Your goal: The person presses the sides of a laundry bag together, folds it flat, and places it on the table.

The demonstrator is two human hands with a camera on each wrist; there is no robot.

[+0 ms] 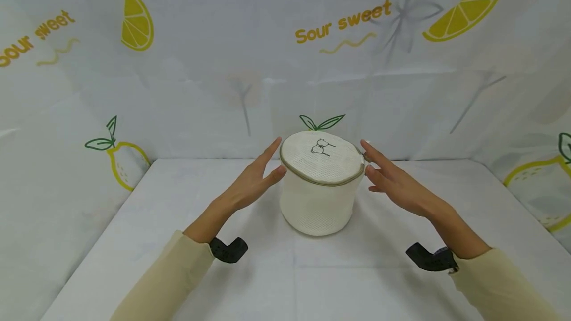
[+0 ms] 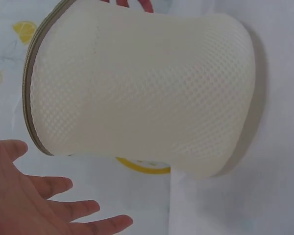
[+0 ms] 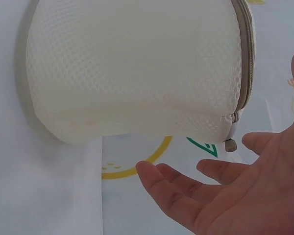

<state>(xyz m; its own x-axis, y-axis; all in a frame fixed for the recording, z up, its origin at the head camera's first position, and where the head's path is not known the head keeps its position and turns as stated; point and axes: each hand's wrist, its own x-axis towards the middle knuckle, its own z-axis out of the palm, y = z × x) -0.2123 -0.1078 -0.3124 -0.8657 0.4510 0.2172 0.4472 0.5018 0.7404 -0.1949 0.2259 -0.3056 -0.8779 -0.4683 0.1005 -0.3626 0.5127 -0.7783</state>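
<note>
A white cylindrical mesh laundry bag [image 1: 318,207] stands upright on the table, its lid [image 1: 308,165] bearing a small dark line drawing. A greyish-brown zipper [image 2: 27,93] runs round the top rim, and its pull tab [image 3: 230,145] hangs at the right side. My left hand [image 1: 252,182] is beside the bag's left side with fingers spread; the left wrist view shows a gap between the fingers and the mesh. On the other side my right hand [image 1: 397,187] has its fingers extended close to the zipper pull, holding nothing. Whether either thumb touches the rim I cannot tell.
The bag stands on a white cloth-covered table [image 1: 294,281]. Behind and at both sides hangs a white sheet [image 1: 214,63] with lemon prints and lettering. A black device is on each wrist, the left one [image 1: 229,250] and the right one [image 1: 430,257].
</note>
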